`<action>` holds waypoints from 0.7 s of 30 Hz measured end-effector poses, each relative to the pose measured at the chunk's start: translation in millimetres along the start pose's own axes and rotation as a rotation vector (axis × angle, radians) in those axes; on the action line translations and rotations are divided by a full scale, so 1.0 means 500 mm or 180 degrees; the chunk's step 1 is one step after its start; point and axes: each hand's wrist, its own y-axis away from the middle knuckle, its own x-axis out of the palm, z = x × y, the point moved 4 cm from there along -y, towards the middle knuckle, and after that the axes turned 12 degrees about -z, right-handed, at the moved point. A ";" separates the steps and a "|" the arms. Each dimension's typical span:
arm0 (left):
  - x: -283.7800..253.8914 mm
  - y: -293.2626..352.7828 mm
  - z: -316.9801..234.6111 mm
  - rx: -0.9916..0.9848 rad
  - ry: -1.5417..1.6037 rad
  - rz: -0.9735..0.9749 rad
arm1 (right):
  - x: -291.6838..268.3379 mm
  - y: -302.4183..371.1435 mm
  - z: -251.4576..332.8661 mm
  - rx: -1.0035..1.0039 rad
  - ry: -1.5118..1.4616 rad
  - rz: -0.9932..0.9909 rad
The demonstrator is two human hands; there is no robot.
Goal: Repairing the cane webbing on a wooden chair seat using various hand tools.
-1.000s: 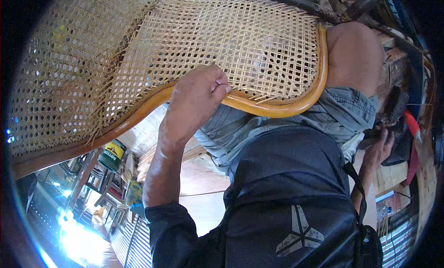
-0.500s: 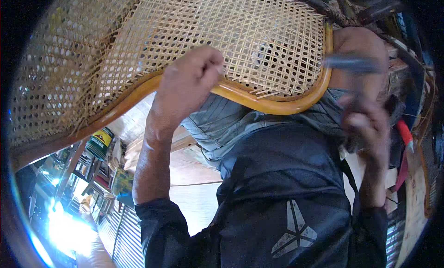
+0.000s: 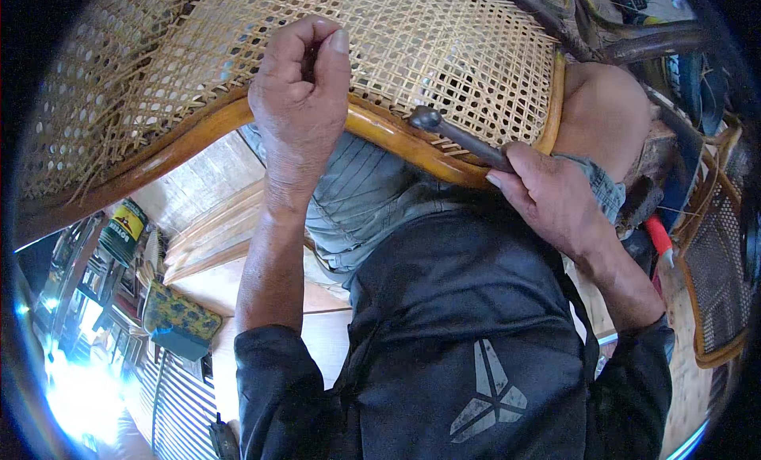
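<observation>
A woven cane panel [image 3: 412, 55] is spread across the upper view, bordered by a glossy curved frame [image 3: 388, 138], with grey shorts [image 3: 357, 202] seen below. At the left, pale boards [image 3: 218, 234] are seen beside a green tin [image 3: 124, 231]; at the far right, a second cane piece [image 3: 717, 274] is seen. Over the near edge, a hammer [image 3: 469, 143] is gripped by the closed right hand [image 3: 555, 194], its head seen where cane and frame meet. The left hand [image 3: 303, 95] is held over the same edge, fingers curled, thumb drawn near them; whether anything is pinched cannot be told. Between the hands, a stretch of frame is exposed
</observation>
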 end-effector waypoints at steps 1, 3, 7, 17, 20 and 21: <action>0.000 0.000 -0.002 0.0096 0.0000 -0.0017 | 0.000 0.000 -0.001 0.0046 0.0062 0.0066; 0.000 0.001 -0.003 0.0162 0.0032 -0.0034 | -0.014 0.001 -0.002 0.0169 -0.0083 -0.0135; 0.000 0.004 -0.005 0.0245 0.0090 -0.0085 | -0.032 0.003 0.000 0.0229 -0.0301 -0.0451; 0.000 0.006 -0.005 0.0114 0.0001 -0.0101 | -0.003 0.021 -0.015 0.0500 -0.0340 -0.0186; 0.001 0.005 0.007 -0.0226 0.0176 -0.0118 | -0.006 0.016 -0.011 0.0297 -0.0138 -0.0279; 0.002 0.004 0.005 -0.0093 0.0146 -0.0113 | -0.006 0.014 -0.012 0.0308 -0.0056 -0.0233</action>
